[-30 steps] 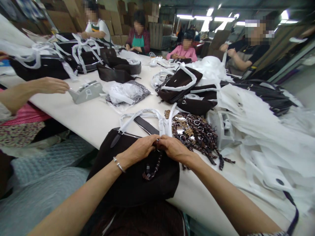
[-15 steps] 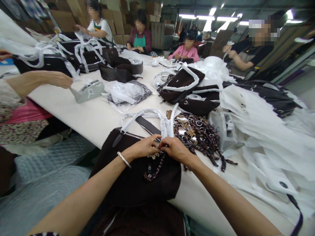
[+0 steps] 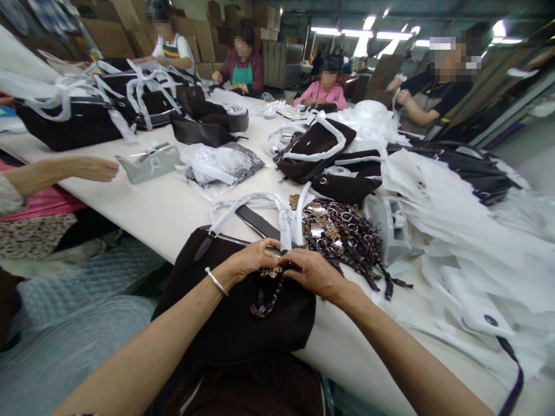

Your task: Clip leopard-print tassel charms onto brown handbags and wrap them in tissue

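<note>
A dark brown handbag (image 3: 234,326) leans at the table's near edge, its handles (image 3: 228,212) wrapped in white paper. A leopard-print bag charm (image 3: 271,271) with a braided dark strand (image 3: 265,310) hangs against its front, below the handle's base. My left hand (image 3: 255,259), with a silver bangle at the wrist, pinches at the charm's top. Opposite it, my right hand (image 3: 313,271) has its fingers bent in at the same spot, fingertips almost meeting the left. The charm's ring or clasp is hidden by the fingers.
A pile of similar charms (image 3: 342,231) lies right of the bag, beside a grey tape dispenser (image 3: 392,225). White paper sheets (image 3: 472,231) spread rightward. More dark bags (image 3: 316,144) stand behind. At left, a co-worker's hand (image 3: 97,169) is near another tape dispenser (image 3: 151,163).
My right hand has turned flatter, its fingers reaching further over the charm's top. The co-worker's hand at left has dropped lower. The whole view has shifted slightly.
</note>
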`<state>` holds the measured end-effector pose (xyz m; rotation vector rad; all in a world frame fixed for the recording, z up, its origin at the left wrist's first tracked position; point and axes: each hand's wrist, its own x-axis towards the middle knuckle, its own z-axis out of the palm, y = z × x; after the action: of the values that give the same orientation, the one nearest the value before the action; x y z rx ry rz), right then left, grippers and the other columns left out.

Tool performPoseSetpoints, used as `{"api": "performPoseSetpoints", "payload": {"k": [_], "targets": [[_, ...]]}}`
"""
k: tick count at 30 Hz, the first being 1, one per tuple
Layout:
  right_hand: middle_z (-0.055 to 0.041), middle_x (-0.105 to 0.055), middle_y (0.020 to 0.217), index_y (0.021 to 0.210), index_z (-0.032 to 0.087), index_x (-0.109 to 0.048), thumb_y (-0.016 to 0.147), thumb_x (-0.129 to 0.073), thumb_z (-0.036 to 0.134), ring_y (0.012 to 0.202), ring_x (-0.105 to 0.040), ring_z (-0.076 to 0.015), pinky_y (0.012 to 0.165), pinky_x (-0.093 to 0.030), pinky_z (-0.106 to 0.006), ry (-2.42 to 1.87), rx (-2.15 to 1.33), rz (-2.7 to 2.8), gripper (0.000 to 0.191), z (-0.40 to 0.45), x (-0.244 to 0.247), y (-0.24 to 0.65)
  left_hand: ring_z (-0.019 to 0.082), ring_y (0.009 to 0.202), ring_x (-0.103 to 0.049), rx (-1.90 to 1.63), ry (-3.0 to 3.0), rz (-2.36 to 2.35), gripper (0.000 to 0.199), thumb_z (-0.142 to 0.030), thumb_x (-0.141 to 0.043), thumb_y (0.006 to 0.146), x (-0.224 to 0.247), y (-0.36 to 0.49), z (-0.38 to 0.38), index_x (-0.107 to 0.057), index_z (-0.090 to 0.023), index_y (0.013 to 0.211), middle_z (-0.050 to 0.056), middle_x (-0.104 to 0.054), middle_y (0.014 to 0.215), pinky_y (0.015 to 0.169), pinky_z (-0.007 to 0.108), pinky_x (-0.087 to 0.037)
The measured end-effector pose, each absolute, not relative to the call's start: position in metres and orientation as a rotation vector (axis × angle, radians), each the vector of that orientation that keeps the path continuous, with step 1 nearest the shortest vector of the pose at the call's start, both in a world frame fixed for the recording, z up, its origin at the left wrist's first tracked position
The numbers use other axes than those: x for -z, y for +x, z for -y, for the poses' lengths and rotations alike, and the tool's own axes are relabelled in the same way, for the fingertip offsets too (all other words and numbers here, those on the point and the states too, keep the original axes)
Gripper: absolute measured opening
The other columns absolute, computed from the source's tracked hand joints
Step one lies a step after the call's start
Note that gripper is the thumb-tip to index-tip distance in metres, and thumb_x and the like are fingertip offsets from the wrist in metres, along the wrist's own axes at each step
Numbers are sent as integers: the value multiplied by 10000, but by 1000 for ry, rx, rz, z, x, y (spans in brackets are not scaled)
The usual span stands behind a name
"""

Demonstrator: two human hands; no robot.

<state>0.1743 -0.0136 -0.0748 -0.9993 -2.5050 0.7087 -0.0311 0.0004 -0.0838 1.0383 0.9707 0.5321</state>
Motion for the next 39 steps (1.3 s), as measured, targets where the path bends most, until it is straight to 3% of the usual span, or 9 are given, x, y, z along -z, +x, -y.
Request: {"api": "performPoseSetpoints", "payload": {"k": [3, 8, 11, 17, 22, 29, 33, 36, 39], "targets": [[-60, -686, 973, 1064, 198, -666, 891, -632, 209, 922, -634, -187, 836, -497, -297, -986, -588, 2533, 177, 16, 80, 174, 108, 621, -565, -547, 1002, -952, 639, -152, -741, 639, 87, -31, -1, -491, -118, 1226, 4, -678, 775, 629, 251, -392], [-76, -653, 1132, 1183, 242, -647, 956, -491, 155, 1002, -626, -171, 854, -502, -273, -902, -481, 2479, 289, 21, 87, 178, 105, 636, -582, -583, 950, -951, 605, -127, -741, 625, 88, -32, 0, -528, -109, 1190, 12, -689, 776, 644, 241, -400], [-69, -678, 1062, 1194, 261, -651, 969, -468, 167, 955, -640, -169, 827, -507, -275, -897, -478, 2469, 304, 20, 92, 180, 115, 666, -605, -593, 928, -949, 601, -120, -745, 611, 88, -31, 0, -541, -108, 1177, 22, -696, 795, 670, 245, -419], [-38, -724, 956, 1056, 230, -714, 873, -641, 169, 880, -673, -162, 821, -506, -269, -968, -750, 2317, 207, 13, 86, 177, 91, 583, -559, -589, 840, -955, 557, -147, -765, 604, 90, -32, -1, -581, -110, 1129, -16, -651, 695, 587, 226, -383], [-21, -740, 955, 987, 231, -728, 825, -670, 153, 893, -678, -169, 848, -498, -285, -1063, -863, 2152, 189, 14, 81, 174, 90, 574, -558, -591, 799, -937, 570, -174, -794, 584, 91, -32, -2, -601, -119, 1117, -10, -654, 713, 590, 231, -396], [10, -695, 809, 987, 213, -689, 807, -677, 192, 718, -627, -135, 703, -468, -249, -1224, -954, 2054, 182, 13, 80, 171, 96, 619, -582, -634, 816, -923, 541, -171, -798, 583, 89, -31, -1, -612, -107, 1088, 10, -674, 765, 622, 231, -417], [31, -628, 817, 958, 210, -601, 770, -693, 163, 650, -544, -113, 649, -428, -238, -1247, -810, 2162, 214, 13, 74, 172, 101, 634, -597, -630, 818, -908, 519, -178, -795, 602, 89, -32, 0, -615, -116, 1084, 27, -691, 822, 622, 231, -423], [0, -588, 939, 943, 213, -564, 763, -710, 162, 729, -545, -132, 696, -436, -257, -1231, -592, 2278, 238, 17, 71, 173, 104, 659, -613, -636, 807, -900, 503, -164, -793, 613, 90, -33, 0, -619, -122, 1083, 35, -701, 855, 644, 231, -439], [-28, -567, 1003, 944, 220, -577, 842, -658, 176, 833, -577, -156, 759, -453, -265, -1181, -446, 2403, 137, 23, 70, 172, 101, 653, -613, -634, 801, -894, 495, -148, -793, 615, 92, -32, -1, -623, -122, 1079, 28, -699, 835, 651, 231, -445]]}}
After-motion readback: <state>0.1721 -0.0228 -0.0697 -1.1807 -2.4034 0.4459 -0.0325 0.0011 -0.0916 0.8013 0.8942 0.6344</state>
